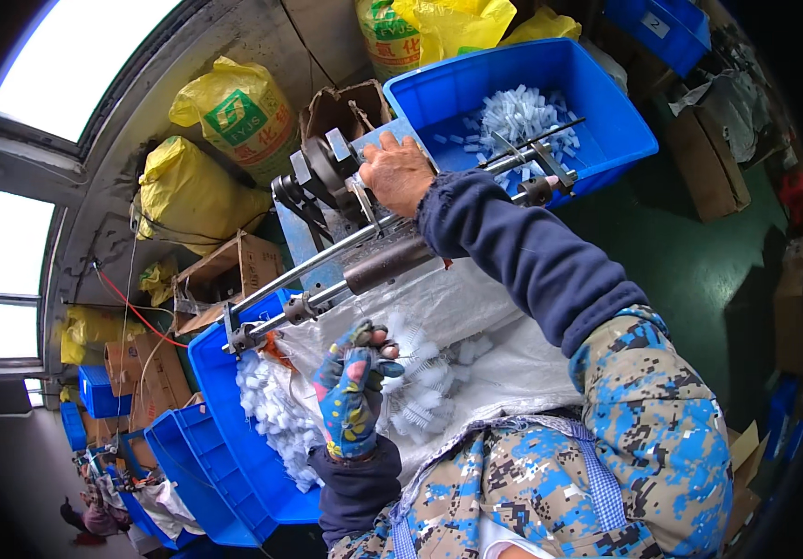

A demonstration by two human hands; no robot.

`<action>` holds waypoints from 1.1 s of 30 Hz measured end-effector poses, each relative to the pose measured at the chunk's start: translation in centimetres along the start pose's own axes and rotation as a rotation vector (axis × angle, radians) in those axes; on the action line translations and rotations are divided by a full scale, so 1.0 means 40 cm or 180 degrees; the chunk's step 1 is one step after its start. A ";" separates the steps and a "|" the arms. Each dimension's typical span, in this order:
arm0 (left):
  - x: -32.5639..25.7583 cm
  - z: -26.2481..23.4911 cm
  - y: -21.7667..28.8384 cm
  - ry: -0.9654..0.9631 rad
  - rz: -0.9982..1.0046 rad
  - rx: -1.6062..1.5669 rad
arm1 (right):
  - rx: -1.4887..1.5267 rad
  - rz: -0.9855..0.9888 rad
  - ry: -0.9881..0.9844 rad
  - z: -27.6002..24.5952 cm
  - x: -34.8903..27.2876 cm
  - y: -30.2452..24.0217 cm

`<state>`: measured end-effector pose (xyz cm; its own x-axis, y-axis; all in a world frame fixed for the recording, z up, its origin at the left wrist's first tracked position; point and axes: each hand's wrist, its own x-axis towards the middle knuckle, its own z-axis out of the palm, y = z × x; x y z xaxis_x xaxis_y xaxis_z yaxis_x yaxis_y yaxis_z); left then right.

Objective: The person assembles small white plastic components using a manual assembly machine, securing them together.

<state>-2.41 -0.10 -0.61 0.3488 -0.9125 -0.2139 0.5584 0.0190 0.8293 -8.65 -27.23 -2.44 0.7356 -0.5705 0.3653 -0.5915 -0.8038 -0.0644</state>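
My left hand (pixel 353 387), in a colourful patterned glove with bare fingertips, is held over my lap. Its fingers are curled together, and what they hold, if anything, is too small to name. Just beside it, a heap of translucent white plastic pieces with comb-like teeth (pixel 420 396) lies on a white sheet (pixel 523 359). My right hand (pixel 399 174), bare, rests on the top of a small metal machine (pixel 324 172), fingers stretched over its blue-grey block. Its palm side is hidden. Steel rods and a dark cylinder (pixel 387 267) run across the machine in front of me.
A blue bin (pixel 523 65) behind the machine contains small white plastic tubes (pixel 520 116). On the left, another blue bin (pixel 220 373) has more white pieces (pixel 276 419). Yellow sacks (pixel 243 116) and cardboard boxes (pixel 234 270) stand along the wall. Green floor (pixel 700 270) shows at right.
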 end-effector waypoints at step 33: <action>-0.004 0.006 0.010 -0.0095 -0.0225 -0.0087 | -0.0048 0.0278 -0.0170 0.045 -0.005 -0.012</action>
<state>-2.42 -0.02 -0.14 0.2854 -0.9236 -0.2557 0.6014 -0.0351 0.7982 -7.91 -27.03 -4.14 0.6973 -0.6468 0.3089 -0.6586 -0.7482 -0.0798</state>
